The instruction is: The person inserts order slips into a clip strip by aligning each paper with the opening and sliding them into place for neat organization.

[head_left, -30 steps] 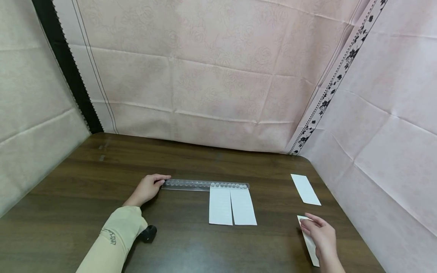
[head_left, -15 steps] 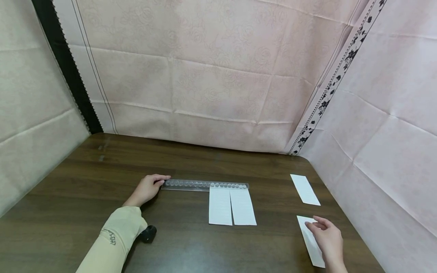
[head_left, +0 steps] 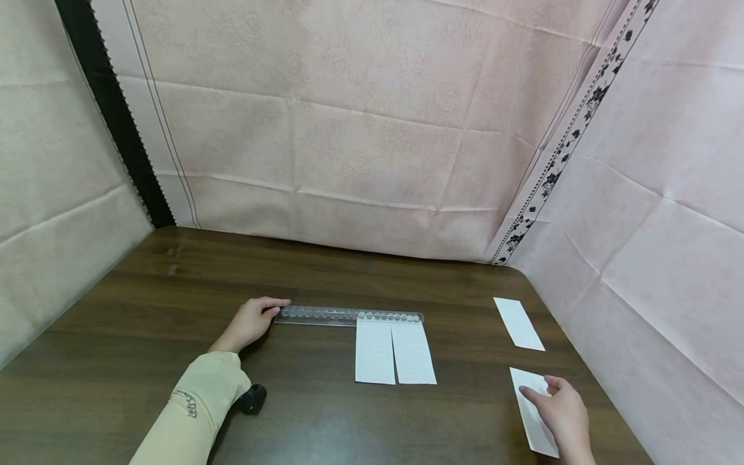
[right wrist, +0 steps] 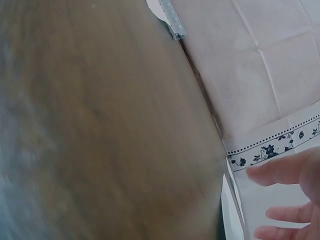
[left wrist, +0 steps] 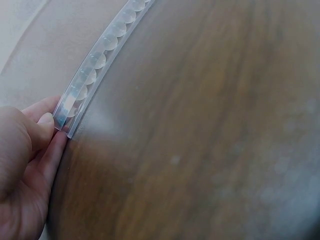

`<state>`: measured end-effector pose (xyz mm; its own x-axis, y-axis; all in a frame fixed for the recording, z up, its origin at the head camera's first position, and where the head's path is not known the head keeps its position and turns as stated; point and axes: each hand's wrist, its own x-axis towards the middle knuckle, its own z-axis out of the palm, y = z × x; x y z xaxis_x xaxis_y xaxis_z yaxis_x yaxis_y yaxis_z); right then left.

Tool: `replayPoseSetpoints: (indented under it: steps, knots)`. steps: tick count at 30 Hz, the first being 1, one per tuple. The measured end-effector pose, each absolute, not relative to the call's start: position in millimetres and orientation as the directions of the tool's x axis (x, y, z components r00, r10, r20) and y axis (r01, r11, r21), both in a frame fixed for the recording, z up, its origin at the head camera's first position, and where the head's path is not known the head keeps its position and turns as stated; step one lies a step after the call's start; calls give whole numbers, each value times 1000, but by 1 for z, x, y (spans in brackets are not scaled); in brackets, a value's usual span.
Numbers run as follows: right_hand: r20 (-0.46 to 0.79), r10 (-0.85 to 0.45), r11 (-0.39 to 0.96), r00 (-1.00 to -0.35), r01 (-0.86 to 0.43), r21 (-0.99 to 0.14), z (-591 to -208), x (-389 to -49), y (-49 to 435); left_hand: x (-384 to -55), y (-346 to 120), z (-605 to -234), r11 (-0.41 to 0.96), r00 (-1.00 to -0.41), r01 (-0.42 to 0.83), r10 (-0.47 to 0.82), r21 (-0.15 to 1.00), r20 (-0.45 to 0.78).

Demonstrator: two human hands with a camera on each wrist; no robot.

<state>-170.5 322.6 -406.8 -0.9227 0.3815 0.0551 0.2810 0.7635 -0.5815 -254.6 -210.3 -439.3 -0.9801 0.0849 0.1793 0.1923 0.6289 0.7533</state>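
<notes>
A clear plastic strip (head_left: 325, 315) with a row of round bumps lies across the middle of the table. My left hand (head_left: 250, 325) pinches its left end between thumb and fingers; the left wrist view shows the strip's end (left wrist: 70, 112) in that grip. Two white lined cards (head_left: 374, 352) lie side by side, their top edges at the strip's right half. At the lower right, my right hand (head_left: 560, 413) is over another white card (head_left: 531, 420), covering part of its right side. Its thumb (right wrist: 280, 170) and fingers are spread apart in the right wrist view. Whether they touch the card is unclear.
A further white card (head_left: 519, 324) lies near the table's right edge. The brown wooden table (head_left: 325, 420) is bounded by pale patterned cloth (head_left: 360, 129) at the back and sides. A black round object (head_left: 252, 399) is at the left sleeve.
My right hand has moved right and slightly toward me across the lower card, its fingers spreading apart. That card has shifted slightly right. The left hand and strip have stayed in place.
</notes>
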Motion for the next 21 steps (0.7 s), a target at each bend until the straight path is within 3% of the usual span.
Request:
replayPoseSetpoints:
  steps: [13, 21]
  knots:
    - [-124, 413, 821, -902, 428, -379, -411, -161, 334, -254, -211, -440, 629, -981, 189, 87, 754, 173]
    - [-142, 381, 846, -914, 407, -345, -408, -162, 337, -255, -211, -442, 633, -980, 195, 88, 749, 181]
